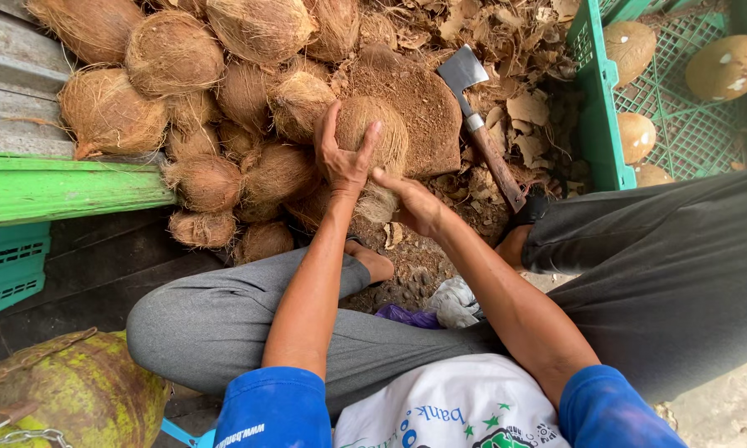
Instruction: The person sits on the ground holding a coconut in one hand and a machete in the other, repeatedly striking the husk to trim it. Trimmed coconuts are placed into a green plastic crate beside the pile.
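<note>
Husked coconut (378,124) under left hand (343,162) fingers; right hand (415,203) touching below

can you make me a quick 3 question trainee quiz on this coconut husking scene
1. True or false: the left hand grips the hatchet.
2. Where do the smooth, husked coconuts lie? A) in the green crate B) on the person's lap C) on the metal sheet
3. Fill in: both hands are on a fibrous brown ____.

Key
1. False: the hatchet lies untouched on the heap of husk, its blade toward the pile, and the left hand rests on top of a coconut.
2. A
3. Coconut: the left hand is on top and the right hand is at its lower side.
</note>
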The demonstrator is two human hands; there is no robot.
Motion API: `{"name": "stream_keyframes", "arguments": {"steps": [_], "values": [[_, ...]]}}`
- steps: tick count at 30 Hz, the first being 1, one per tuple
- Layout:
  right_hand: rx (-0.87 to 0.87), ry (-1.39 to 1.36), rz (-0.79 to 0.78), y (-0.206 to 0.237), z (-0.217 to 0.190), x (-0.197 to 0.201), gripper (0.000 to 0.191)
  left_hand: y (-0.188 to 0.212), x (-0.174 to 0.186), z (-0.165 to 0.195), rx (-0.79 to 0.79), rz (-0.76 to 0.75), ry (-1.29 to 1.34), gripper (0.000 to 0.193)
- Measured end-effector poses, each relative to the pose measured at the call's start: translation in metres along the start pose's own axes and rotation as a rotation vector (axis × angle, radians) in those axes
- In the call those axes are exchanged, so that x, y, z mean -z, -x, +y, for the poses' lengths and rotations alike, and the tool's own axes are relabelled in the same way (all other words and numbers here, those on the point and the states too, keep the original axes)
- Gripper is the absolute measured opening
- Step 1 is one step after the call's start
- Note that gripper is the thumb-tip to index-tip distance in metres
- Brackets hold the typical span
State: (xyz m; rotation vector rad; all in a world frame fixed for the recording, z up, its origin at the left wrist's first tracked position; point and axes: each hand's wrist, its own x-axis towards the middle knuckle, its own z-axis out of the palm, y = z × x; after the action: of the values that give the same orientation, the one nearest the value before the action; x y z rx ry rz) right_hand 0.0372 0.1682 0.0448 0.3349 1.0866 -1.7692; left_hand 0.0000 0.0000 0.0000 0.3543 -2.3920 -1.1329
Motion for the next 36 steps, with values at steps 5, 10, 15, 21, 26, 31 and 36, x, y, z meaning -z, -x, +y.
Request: {"name": "stream_keyframes", "arguments": {"steps": [5, 10, 15, 21, 26, 31, 36], "values": [[0.036, -0.121, -0.028, -0.033, 0.036, 0.013, 0.066, 0.003, 0.017, 0.017, -0.053, -0.144, 0.035, 0.08], [0.232, 0.264, 0.355, -0.056, 0.046, 0.008, 0.041, -0.001, -0.009, 0.044, 0.152, -0.077, -0.508, 0.088], [0.275, 0.429, 0.154, -0.051, 0.04, -0.001, 0.038, -0.021, -0.007, 0.053, 0.536, -0.147, -0.413, 0.087], [0.399, 0.777, 0.062, -0.011, 0.033, 0.009, 0.043, -0.073, 0.019, 0.034, 0.083, -0.567, -0.438, 0.077], [0.145, 1.028, 0.048, 0.015, 0.016, 0.059, 0.039, -0.101, 0.03, 0.024, 0.02, -0.656, -0.416, 0.075], [0.072, 1.179, 0.183, 0.02, -0.012, 0.053, 0.051, -0.078, 0.019, 0.051, 0.008, -0.398, -0.637, 0.073], [0.159, 1.338, 0.24, 0.024, -0.031, 0.044, 0.071, -0.032, -0.014, 0.077, 0.013, -0.134, -0.749, 0.113]]}}
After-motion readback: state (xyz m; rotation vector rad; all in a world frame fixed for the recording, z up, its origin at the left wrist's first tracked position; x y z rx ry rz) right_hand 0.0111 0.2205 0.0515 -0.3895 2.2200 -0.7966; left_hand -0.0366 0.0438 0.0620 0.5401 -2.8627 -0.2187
